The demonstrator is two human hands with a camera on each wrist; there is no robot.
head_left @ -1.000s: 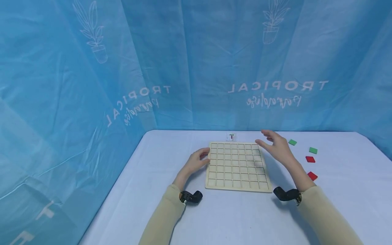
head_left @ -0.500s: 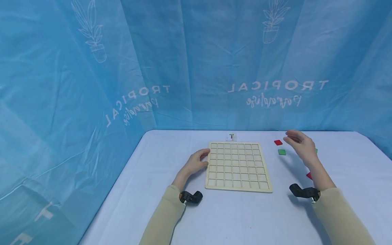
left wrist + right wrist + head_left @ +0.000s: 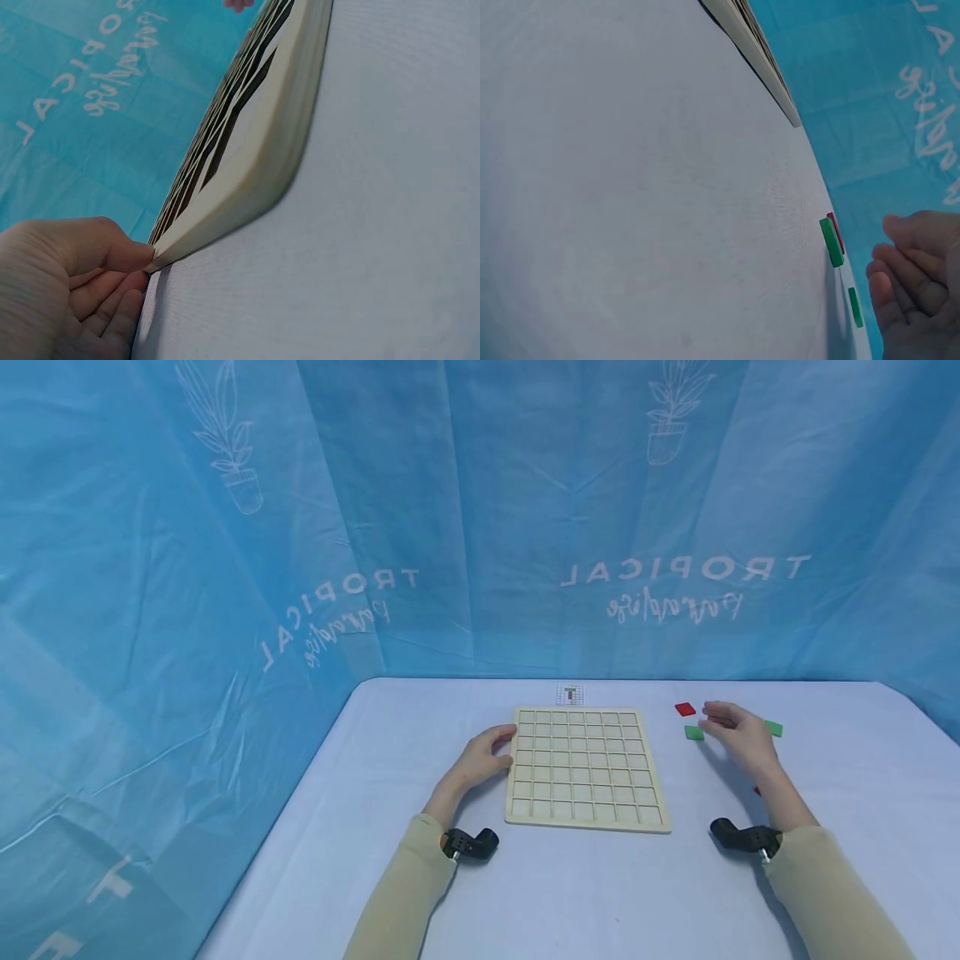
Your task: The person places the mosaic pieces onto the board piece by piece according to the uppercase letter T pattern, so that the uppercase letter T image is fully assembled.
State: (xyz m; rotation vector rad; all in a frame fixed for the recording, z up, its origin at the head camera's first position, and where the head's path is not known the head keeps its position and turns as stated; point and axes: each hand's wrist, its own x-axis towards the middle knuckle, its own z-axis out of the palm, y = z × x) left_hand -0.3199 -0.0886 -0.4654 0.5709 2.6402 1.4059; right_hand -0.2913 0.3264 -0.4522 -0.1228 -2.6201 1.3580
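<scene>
A pale wooden grid board (image 3: 587, 768) with square recesses lies flat on the table. My left hand (image 3: 476, 757) rests at its left edge, thumb and fingertips touching the side. In the left wrist view, the thumb (image 3: 112, 246) lies against the board's rim with the other fingers bent below. My right hand (image 3: 742, 739), fingers loosely bent, hovers among the loose tiles right of the board; nothing shows in it. Close by its fingertips lie a red tile (image 3: 685, 709) and a green tile (image 3: 693, 733). Another green tile (image 3: 774, 728) shows behind it. The arm mostly covers a red tile (image 3: 757, 791).
A small card (image 3: 570, 695) printed with a grid and a coloured T shape lies behind the board. White cloth covers the table (image 3: 585, 893). A blue curtain (image 3: 517, 527) hangs along the back and left. Each wrist wears a black camera.
My right hand has moved right from above the board's far right corner to the tiles, then dropped lower. It uncovered one red and one green tile. My left hand stays at the board's edge.
</scene>
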